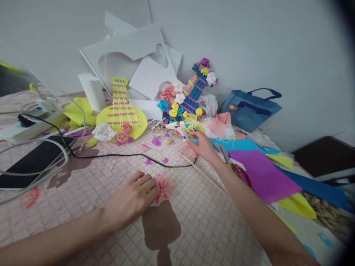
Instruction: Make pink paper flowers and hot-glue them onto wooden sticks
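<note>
My left hand (142, 194) is closed, with its fingertips holding a pink paper flower (165, 189) low over the tiled-pattern tabletop. Farther forward, my right hand (203, 147) grips the lower end of a white hot glue gun (182, 132) between thumb and fingers. Part of the handle is hidden by that hand. A black cord (141, 155) runs from near the hand leftwards across the table. Under my right forearm lies a thin wooden stick (206, 175), and scissors (241, 173) with red handles are beside it.
At the back stand a yellow paper guitar (122, 114) and a blue one (194, 98) with paper flowers. White board offcuts (124, 44) lean on the wall. A power strip (33, 123) and black phone (30, 162) lie left; purple paper (260, 175) and a blue bag (249, 109) are right.
</note>
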`<state>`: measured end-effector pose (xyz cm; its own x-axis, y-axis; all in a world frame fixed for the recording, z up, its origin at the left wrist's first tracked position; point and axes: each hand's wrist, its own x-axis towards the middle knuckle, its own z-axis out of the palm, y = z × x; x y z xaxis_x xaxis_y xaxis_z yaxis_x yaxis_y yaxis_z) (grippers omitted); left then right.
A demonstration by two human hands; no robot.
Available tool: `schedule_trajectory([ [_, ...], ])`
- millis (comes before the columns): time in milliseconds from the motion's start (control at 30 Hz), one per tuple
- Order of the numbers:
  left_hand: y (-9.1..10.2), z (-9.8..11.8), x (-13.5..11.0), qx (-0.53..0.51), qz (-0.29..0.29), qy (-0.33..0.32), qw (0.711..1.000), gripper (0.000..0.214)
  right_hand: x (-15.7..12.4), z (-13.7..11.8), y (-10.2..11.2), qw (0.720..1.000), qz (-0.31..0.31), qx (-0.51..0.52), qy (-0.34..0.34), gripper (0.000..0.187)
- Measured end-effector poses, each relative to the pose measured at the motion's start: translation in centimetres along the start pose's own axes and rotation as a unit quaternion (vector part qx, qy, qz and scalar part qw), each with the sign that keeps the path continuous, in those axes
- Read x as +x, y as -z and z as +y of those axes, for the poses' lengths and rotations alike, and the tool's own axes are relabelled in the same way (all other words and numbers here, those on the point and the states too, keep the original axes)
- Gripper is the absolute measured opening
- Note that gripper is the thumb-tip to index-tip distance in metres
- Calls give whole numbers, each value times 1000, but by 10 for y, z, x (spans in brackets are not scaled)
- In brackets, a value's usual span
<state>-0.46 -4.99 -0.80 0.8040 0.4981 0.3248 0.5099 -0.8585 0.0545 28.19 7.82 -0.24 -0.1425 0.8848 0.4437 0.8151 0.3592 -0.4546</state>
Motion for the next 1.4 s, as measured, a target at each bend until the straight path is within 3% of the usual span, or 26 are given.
schedule_trajectory([
  [100,0,0,-3,-4,8,-1,1000,17,31,10,-19,1000,-5,-9,-17,31],
  [200,1,0,-4,-15,12,1,1000,17,53,15,-35,999,-37,-1,-39,24],
  [333,-1,-2,-6,-11,19,4,1000,17,65,15,-47,995,-61,38,-68,21],
  [467,-4,-5,-8,-8,16,1,1000,16,70,7,-49,990,-39,110,-85,23],
  [700,-1,-3,-8,-23,2,-3,1000,19,76,-35,-32,962,58,255,-73,32],
  [800,0,-2,-9,-25,-6,-7,1000,19,73,-52,-15,921,123,369,-17,28],
  [967,0,-1,-13,-21,3,-5,1000,23,56,-56,10,924,166,344,-4,25],
  [1100,0,-1,-17,-17,3,-4,1000,23,21,-47,28,941,73,330,-33,22],
  [1233,0,-1,-19,-14,-1,-13,1000,23,-23,-42,53,958,-121,242,-91,27],
  [1300,1,-1,-18,-15,1,-20,1000,23,-40,-43,65,954,-206,195,-97,27],
  [1400,1,-2,-16,-17,14,-28,999,22,-58,-48,74,935,-279,203,-88,29],
])
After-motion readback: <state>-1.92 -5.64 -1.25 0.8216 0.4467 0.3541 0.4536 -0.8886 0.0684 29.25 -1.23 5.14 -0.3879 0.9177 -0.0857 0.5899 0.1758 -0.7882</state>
